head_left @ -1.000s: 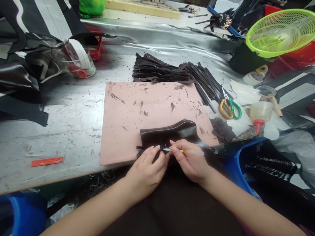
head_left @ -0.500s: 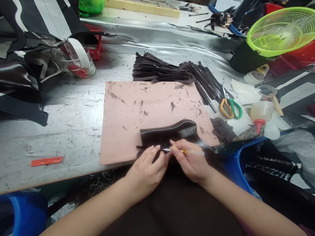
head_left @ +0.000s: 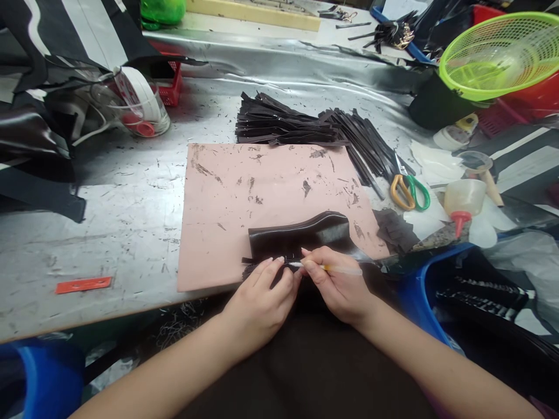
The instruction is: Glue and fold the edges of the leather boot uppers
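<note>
A dark glossy leather piece [head_left: 301, 233] lies folded at the near edge of a pink board [head_left: 244, 192]. My left hand [head_left: 264, 297] is closed on the piece's near edge, by a narrow black strip [head_left: 247, 261]. Between thumb and fingers, my right hand [head_left: 336, 285] grips a slim marking pen [head_left: 345, 270] with a clear barrel and a yellow band. Its white tip points left and meets the dark edge beside my left fingertips. My fingers hide part of that edge.
Behind the board lie bundled black strips [head_left: 288, 119]. Scissors [head_left: 409, 192], a glue bottle [head_left: 465, 198] and dark scraps [head_left: 395, 230] are at right. Blue bins [head_left: 421, 291] stand below the table edge. An orange strip [head_left: 82, 285] lies left; a green colander [head_left: 498, 55] sits far right.
The pen tip has shifted slightly left along the dark edge and shows more clearly. Both hands keep nearly the same place and grip.
</note>
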